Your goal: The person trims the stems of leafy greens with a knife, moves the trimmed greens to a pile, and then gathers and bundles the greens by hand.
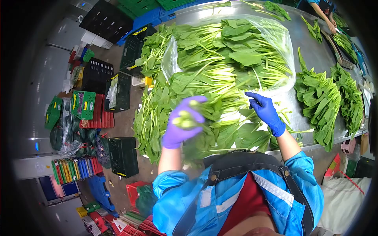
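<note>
My left hand (179, 125), in a purple glove and blurred by motion, is wrapped around a bunch of leafy greens (186, 120). The pale stem ends point up between its fingers, and the leaves trail off to the right and below. My right hand (267, 112), gloved in the same purple, hovers by the stem ends of the heap, index finger stretched out and nothing visible in it. Before me lies a large heap of leafy greens (208, 82), partly on clear plastic wrap (289, 59). Short cut stem pieces are scattered beside my right hand.
Two bunches of greens (317, 104) lie along the right of the metal table (311, 51). A co-worker's hands (331, 26) handle greens at the far right corner. Dark crates (123, 155) and green crates (83, 105) stand on the floor at left.
</note>
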Motion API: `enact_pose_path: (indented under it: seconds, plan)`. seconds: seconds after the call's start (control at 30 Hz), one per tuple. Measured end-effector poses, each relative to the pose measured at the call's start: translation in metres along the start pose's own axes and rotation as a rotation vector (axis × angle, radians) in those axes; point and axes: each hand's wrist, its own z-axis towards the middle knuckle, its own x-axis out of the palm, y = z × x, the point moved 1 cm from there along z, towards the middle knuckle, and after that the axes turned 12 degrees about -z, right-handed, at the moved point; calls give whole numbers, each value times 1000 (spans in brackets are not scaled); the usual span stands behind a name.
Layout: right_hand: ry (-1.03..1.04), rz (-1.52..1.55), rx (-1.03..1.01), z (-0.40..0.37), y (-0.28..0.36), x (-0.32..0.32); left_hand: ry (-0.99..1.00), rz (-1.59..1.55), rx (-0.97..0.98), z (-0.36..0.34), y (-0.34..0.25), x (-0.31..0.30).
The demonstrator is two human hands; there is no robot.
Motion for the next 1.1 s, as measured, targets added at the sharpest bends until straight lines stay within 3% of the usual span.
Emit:
enact_pose_path:
  seconds: [0.1,0.17,0.2,0.23,0.33,0.43,0.5,0.53,0.63,0.7,0.77,0.8,0.83,0.87,0.9,0.97,1.0,1.1]
  plan:
    - [68,147,-4,0,3,2,-179,-398,108,-12,-23,-19]
    - [112,277,200,-1,14,-2,-282,-605,174,-19,-30,-35]
    - [99,356,196,0,11,-1,-342,-669,209,-20,-31,-43]
    - [148,449,299,1,8,-4,-316,-674,215,-21,-32,-52]
    - [9,522,319,4,0,-6,-592,-632,166,-22,-31,-71]
    - [-48,543,325,-2,-3,-17,-559,-695,469,-32,-51,-105]
    - [-106,516,298,-5,-2,-25,-373,-852,658,-34,-66,-127]
    - [-118,512,295,-4,-3,-28,-481,-800,651,-36,-71,-133]
    - [-127,489,214,2,7,-37,-792,-523,469,-11,-73,-115]
    - [-102,447,87,9,32,-45,-662,-438,276,8,-57,-109]
    - [-149,282,-388,24,62,-48,-622,-516,37,33,-35,-78]
    - [-80,129,-476,31,63,-45,-619,-632,-108,44,-18,-63]
    - [53,176,-332,27,85,-48,-582,-558,-114,63,-17,-31]
    - [110,194,-327,31,92,-42,-462,-642,-138,75,7,-21]
    - [107,194,-463,42,80,-25,-421,-712,-174,86,19,-3]
    - [313,400,-241,39,71,-7,-467,-702,-189,106,47,21]
    - [249,446,-308,36,54,9,-539,-730,-254,115,61,30]
    - [214,458,-75,18,41,2,-704,-778,-383,134,84,68]
